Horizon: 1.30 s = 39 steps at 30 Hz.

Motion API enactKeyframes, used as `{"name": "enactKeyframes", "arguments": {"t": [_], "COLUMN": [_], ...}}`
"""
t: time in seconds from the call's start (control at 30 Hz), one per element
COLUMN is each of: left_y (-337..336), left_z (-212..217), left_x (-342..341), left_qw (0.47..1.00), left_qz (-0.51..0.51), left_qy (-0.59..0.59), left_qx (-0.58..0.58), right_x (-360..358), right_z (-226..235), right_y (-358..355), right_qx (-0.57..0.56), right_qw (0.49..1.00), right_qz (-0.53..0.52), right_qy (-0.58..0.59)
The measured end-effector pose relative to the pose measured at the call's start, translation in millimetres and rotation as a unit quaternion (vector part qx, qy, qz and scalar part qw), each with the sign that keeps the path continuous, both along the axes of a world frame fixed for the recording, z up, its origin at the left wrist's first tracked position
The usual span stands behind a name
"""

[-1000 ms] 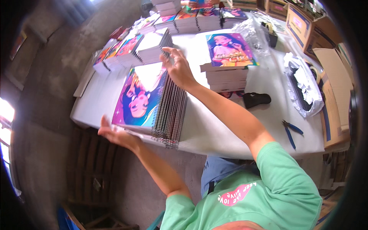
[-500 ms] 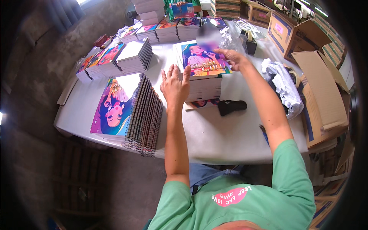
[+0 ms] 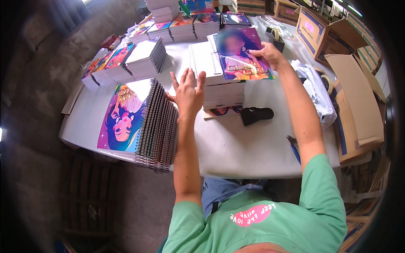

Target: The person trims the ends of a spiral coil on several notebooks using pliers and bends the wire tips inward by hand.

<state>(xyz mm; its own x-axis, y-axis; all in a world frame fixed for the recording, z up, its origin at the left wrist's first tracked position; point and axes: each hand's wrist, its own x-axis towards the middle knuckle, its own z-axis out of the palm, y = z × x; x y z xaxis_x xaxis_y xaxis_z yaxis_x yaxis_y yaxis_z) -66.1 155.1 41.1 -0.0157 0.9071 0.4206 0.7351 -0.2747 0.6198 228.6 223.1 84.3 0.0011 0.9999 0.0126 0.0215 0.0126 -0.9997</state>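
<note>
Your right hand [image 3: 271, 55] pinches the spiral notebook [image 3: 248, 63], now shifted rightward, baring white sheets [image 3: 204, 59]; your left hand [image 3: 188, 96] has its fingers spread.

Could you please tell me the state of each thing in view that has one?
Colourful spiral-bound paper notebook: cover up, gripped at its right side by the right hand.
Bare left hand: open, fingers spread.
Purple-covered spiral notebook stack at left: piled, top cover up, coils facing right.
Nearest brown cardboard box: flap open.
Blue-handled metal pliers: lying on the white-covered table, partly hidden.
</note>
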Motion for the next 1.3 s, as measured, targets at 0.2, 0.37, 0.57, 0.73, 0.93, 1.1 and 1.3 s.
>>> {"name": "enactKeyframes", "arguments": {"t": [0.2, 0.37, 0.57, 0.73, 0.93, 1.1, 1.3], "left_y": [17, 43, 64, 36, 72, 59, 56], "left_z": [63, 62, 64, 70, 58, 69, 70], "left_x": [29, 26, 17, 52, 17, 35, 34], "left_qw": [0.972, 0.969, 0.962, 0.963, 0.991, 0.976, 0.936], "left_qz": [0.068, 0.085, 0.071, 0.194, 0.105, 0.176, 0.119], "left_qy": [0.186, 0.14, 0.066, 0.18, -0.086, 0.07, 0.3], "left_qx": [-0.124, -0.185, -0.257, -0.057, 0.0, -0.112, -0.142], "right_x": [16, 6, 4, -3, 1, -1, -2], "right_z": [-21, -18, -19, -23, -37, -28, -24], "right_y": [-15, -28, -48, -60, -53, -58, -51], "right_qx": [0.073, 0.112, 0.228, 0.233, 0.216, 0.172, 0.051], "right_qw": [0.994, 0.989, 0.967, 0.96, 0.961, 0.969, 0.982], "right_qz": [-0.055, -0.083, -0.104, -0.152, -0.146, -0.116, -0.111], "right_qy": [0.067, 0.053, 0.044, 0.018, 0.095, 0.131, 0.147]}}
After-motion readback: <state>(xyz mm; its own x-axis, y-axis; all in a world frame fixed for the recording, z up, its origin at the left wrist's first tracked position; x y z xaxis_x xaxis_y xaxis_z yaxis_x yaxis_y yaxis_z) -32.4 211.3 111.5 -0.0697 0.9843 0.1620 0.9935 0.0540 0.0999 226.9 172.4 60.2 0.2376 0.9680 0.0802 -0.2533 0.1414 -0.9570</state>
